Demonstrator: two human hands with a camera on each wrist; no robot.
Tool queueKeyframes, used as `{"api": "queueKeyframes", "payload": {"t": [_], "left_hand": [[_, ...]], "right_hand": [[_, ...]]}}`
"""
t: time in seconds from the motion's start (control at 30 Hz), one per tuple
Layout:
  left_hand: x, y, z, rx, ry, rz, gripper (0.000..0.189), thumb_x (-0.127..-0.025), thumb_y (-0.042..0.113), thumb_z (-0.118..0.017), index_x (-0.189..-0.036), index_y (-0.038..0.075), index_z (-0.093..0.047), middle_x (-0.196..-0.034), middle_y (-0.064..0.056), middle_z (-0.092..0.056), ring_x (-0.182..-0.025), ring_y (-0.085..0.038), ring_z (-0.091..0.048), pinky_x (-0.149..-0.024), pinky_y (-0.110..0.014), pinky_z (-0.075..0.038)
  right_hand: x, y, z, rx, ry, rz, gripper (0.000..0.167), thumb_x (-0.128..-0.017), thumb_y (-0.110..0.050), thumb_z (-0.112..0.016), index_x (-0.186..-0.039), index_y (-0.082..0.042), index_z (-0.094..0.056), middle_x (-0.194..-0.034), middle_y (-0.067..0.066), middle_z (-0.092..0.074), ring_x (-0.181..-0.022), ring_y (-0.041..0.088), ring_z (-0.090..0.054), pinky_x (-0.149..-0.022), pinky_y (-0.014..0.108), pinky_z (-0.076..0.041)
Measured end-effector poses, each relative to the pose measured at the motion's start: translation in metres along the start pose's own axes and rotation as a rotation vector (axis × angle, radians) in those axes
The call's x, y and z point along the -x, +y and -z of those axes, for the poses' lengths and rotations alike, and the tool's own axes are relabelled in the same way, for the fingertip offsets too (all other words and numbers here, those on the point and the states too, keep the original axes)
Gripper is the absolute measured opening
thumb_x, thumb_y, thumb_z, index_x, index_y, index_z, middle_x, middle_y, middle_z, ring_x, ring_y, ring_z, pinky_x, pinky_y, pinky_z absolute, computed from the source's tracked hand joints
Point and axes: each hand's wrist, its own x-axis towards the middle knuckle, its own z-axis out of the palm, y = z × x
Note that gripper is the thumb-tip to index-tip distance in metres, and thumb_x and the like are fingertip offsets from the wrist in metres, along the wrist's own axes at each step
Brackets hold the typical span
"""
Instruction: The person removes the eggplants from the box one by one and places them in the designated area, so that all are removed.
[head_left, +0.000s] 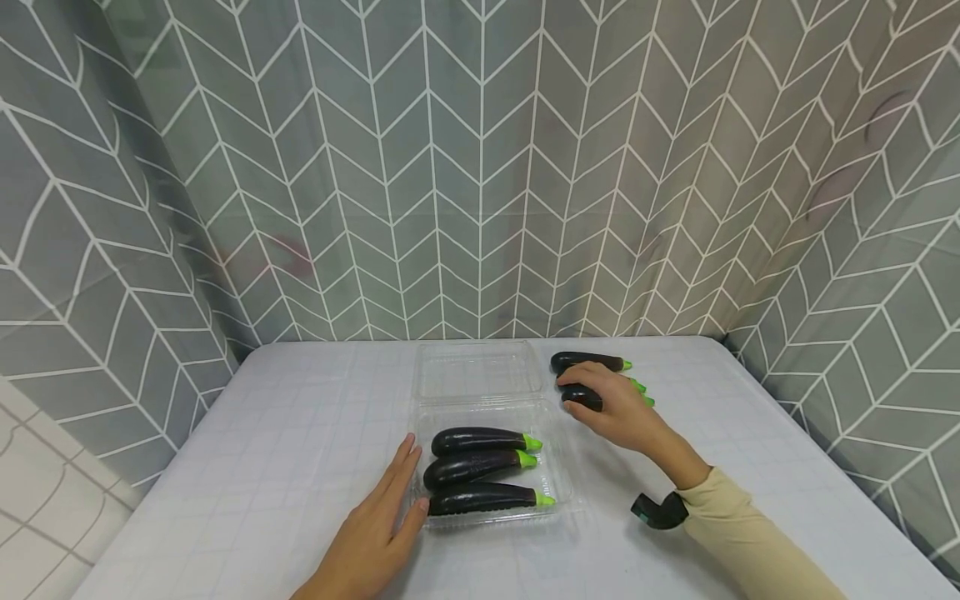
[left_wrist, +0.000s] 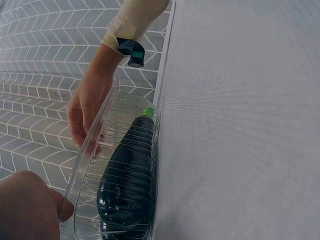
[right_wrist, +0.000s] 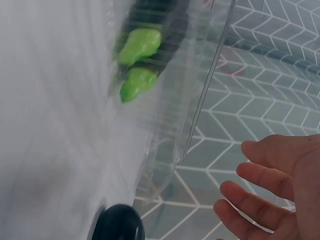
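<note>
Left hand [head_left: 367,521], at the near edge of the white-covered desk [head_left: 285,417]: fingers straight, grasping nothing, touching the left side of one clear plastic box [head_left: 558,467], its lid folded back toward the far edge, with three eggplants [head_left: 471,469] inside, green stems pointing right. Right hand [head_left: 618,408], fingers loosely bent and released, above three further eggplants [head_left: 582,397] (partly hidden by it) near the desk's far right corner.
</note>
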Motion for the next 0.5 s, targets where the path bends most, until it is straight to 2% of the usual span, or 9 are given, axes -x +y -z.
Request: {"api": "queueKeyframes", "payload": {"t": [0.5], "left_hand": [[0.0, -0.001, 0.0, 0.008, -0.007, -0.006, 0.066, -0.108, 0.033, -0.057, -0.166, 0.015, -0.03, -0.172, 0.004, -0.019, -0.145, -0.029, -0.041, -0.107, -0.057, -0.045]], "right_hand": [[-0.012, -0.021, -0.02, -0.038, -0.098, 0.081, 0.032, -0.092, -0.01, -0.079, -0.123, -0.006, -0.071, -0.122, 0.004, -0.069, -0.118, 0.023, -0.062, -0.096, 0.048, -0.054]]}}
